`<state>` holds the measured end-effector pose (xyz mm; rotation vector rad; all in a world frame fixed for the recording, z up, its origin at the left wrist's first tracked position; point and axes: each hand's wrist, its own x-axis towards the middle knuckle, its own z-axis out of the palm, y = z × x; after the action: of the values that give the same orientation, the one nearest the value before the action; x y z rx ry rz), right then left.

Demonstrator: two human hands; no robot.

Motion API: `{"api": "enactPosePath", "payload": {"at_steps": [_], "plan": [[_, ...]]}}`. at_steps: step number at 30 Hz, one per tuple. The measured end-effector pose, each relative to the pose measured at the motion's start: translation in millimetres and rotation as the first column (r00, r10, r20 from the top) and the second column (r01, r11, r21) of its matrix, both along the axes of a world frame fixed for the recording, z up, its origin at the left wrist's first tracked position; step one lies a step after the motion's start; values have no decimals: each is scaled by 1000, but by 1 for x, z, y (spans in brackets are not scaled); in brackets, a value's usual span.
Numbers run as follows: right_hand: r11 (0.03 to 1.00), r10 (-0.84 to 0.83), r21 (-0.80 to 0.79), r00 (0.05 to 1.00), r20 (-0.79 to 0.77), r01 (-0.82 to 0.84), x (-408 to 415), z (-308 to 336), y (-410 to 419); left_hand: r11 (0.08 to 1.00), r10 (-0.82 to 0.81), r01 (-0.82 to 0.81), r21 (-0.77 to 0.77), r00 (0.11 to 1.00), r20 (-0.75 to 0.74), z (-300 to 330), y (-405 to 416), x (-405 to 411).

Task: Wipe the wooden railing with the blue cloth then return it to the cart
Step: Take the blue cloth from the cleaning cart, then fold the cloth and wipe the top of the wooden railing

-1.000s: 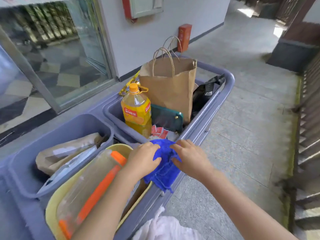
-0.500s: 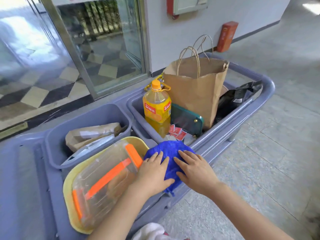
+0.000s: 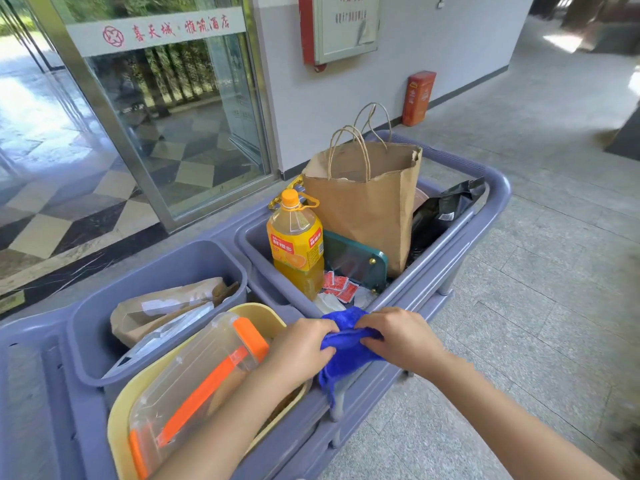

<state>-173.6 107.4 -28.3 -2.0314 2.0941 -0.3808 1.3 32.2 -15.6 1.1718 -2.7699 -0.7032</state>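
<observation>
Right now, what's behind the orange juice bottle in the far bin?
Behind the juice bottle stands the brown paper bag, with a green case beside it. The bag's lower left corner is hidden.

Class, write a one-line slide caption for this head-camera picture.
Both hands, left hand and right hand, gather a blue cloth on the rim of a grey cart.

A pale grey wall (image 3: 433, 46) runs back on the left of a corridor floored in grey stone tiles (image 3: 540, 278). A red-framed cabinet (image 3: 341, 27) hangs on the wall, and a small red box (image 3: 418, 98) stands at its foot. Farther left, a metal-framed glass door (image 3: 180, 109) with red lettering shows a checkered floor (image 3: 104, 195) behind it. Bright daylight falls at the corridor's far end.
</observation>
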Motion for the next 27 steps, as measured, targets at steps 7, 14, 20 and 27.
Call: {"api": "enactPosePath", "payload": {"at_steps": [7, 14, 20, 27], "plan": [[972, -233, 39, 968, 93, 230, -48, 75, 18, 974, -212, 223, 45, 962, -175, 67, -27, -52], [861, -505, -25, 859, 89, 509, -88, 152, 119, 816, -562, 578, -13, 789, -249, 131, 11, -150], [634, -772, -75, 636, -7, 769, -84, 187, 254, 533, -820, 845, -25, 510, -258, 163, 119, -224], [321, -947, -122, 323, -5, 939, -31, 214, 425, 188, -942, 979, -75, 158, -295, 191, 285, -249]]}}
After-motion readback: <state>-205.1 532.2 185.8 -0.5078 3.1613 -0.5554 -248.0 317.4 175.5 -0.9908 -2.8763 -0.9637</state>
